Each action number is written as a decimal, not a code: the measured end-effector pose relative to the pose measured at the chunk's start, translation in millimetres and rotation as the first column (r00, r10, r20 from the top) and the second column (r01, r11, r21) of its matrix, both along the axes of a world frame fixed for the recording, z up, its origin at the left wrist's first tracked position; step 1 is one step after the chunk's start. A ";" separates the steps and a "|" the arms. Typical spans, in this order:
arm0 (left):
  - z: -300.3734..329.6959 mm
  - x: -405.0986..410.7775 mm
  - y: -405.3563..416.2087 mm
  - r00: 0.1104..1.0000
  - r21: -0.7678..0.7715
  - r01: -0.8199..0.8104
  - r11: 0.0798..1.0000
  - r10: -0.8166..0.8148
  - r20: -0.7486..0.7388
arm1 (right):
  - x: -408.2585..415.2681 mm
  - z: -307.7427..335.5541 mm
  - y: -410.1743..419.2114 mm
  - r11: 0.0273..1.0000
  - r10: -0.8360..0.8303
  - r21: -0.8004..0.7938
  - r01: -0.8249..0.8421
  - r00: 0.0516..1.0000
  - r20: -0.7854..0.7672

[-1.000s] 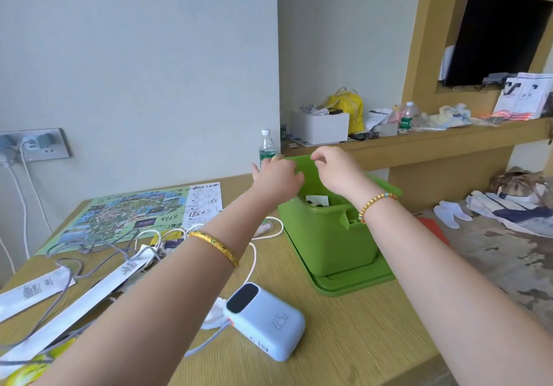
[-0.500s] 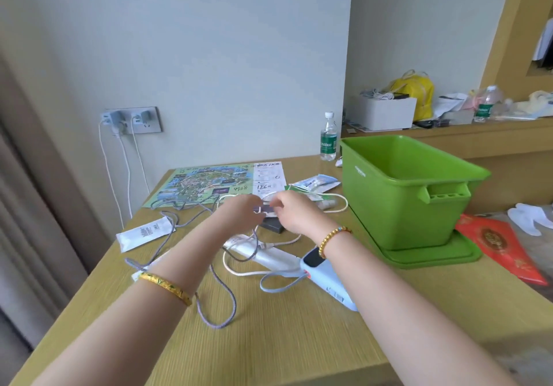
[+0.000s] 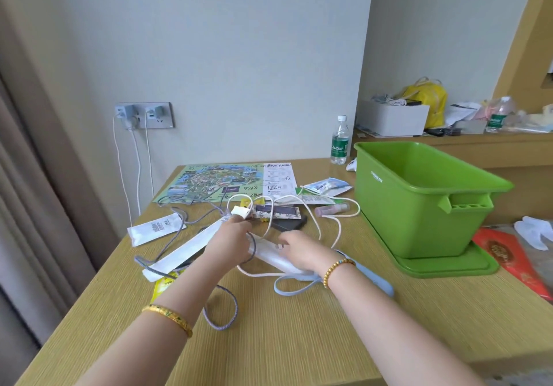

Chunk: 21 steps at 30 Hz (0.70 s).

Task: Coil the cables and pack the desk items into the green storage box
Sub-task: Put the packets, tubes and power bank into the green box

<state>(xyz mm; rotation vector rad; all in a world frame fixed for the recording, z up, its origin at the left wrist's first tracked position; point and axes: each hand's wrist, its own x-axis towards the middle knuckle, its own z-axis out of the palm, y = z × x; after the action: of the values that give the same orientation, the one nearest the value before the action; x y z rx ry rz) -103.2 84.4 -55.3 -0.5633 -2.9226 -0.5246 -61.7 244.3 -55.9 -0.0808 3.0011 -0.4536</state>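
One desk point(image 3: 269, 340): bearing everything below.
One green storage box point(image 3: 413, 206): standing on its lid point(image 3: 449, 266) at the desk's right side, well apart from both hands.
One map point(image 3: 215, 182): lying flat at the back.
Two hands: left hand point(image 3: 232, 243) is curling round the white cable point(image 3: 314, 221), its plug point(image 3: 241, 211) sticking up; right hand point(image 3: 299, 251) seems to be pinching something small, grip unclear.
Two cables: white one looping beside the grey cable point(image 3: 221, 310).

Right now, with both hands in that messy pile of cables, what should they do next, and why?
Probably wind the white cable into loops. The left hand already grips its plug end, it sprawls loose across the desk, and the green box stands open nearby.
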 end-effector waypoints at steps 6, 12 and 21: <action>-9.6 -0.2 -2.1 0.993 -0.121 -0.087 0.989 0.077 -0.086 | -6.8 -6.7 15.4 0.966 -0.068 0.238 0.099 0.988 -0.136; -13.6 5.4 4.8 0.999 -0.075 -0.019 0.997 0.016 -0.042 | -9.6 -7.9 16.6 0.967 -0.041 0.233 0.107 0.962 -0.270; -11.0 3.1 -10.8 0.987 -0.099 -0.111 0.989 0.122 0.109 | -18.1 -6.4 13.5 0.991 -0.084 0.078 0.112 0.951 -0.299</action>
<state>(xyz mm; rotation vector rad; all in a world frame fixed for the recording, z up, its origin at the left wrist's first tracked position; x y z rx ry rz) -100.1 73.6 -66.4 -0.3809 -3.0784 -0.4218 -79.8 257.8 -62.3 0.0106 3.3281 -0.3347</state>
